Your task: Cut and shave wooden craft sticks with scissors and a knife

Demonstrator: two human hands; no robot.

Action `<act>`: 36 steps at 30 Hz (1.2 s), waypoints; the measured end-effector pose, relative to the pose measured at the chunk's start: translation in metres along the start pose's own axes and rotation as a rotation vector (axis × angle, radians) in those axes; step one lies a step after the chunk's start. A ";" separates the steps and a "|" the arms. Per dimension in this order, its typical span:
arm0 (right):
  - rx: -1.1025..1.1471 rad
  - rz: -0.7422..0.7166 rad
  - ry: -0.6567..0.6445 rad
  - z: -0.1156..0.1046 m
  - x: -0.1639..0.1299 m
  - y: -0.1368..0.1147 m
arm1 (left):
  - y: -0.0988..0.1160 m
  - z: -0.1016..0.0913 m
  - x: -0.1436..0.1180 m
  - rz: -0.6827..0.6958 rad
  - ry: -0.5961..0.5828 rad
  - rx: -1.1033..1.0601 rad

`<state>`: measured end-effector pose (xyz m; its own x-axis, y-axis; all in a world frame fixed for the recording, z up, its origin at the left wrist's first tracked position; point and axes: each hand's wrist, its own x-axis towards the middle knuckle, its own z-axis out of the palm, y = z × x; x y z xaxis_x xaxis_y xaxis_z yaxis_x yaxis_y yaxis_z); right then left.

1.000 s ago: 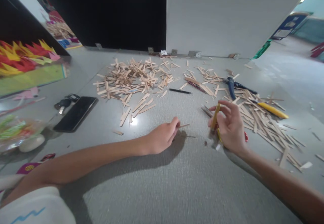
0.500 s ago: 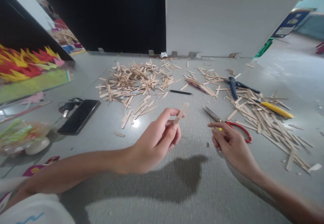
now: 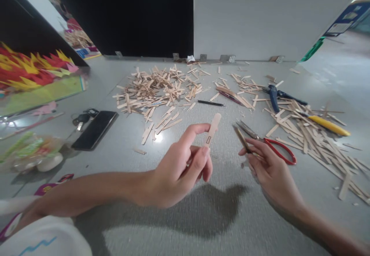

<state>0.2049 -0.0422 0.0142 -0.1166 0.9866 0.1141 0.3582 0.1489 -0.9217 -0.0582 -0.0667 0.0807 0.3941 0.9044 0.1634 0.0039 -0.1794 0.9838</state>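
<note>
Wooden stick up, scissors coming off the table

Left hand (image 3: 179,171) has raised its pinched popsicle stick (image 3: 213,128) a touch higher than half a second ago; right hand (image 3: 267,167) now closes on the red-handled scissors (image 3: 266,142), blades lifting. Phone (image 3: 95,129) left, stick heap (image 3: 157,90) behind, loose sticks (image 3: 312,136) crowding right.

A grey, finely textured floor (image 3: 202,225) filled the lower frame. At top centre a black panel (image 3: 124,17) met a white wall (image 3: 260,13). Bright red and yellow paper shapes (image 3: 31,69) lay upper left; daylight brightened the upper right corner.
</note>
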 end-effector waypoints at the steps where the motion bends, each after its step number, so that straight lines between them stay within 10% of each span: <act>1: -0.032 -0.026 -0.002 -0.001 0.000 0.000 | 0.000 0.000 0.000 -0.004 0.002 0.001; 18: -0.327 -0.390 0.111 -0.008 -0.016 -0.019 | -0.002 0.003 -0.004 -0.057 -0.010 -0.011; 36: -0.374 -0.378 0.039 -0.002 -0.021 -0.016 | -0.007 0.007 -0.006 -0.098 -0.027 0.008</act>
<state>0.2038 -0.0647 0.0270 -0.2698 0.8603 0.4326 0.6043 0.5011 -0.6195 -0.0543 -0.0733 0.0719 0.4161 0.9071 0.0638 0.0513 -0.0935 0.9943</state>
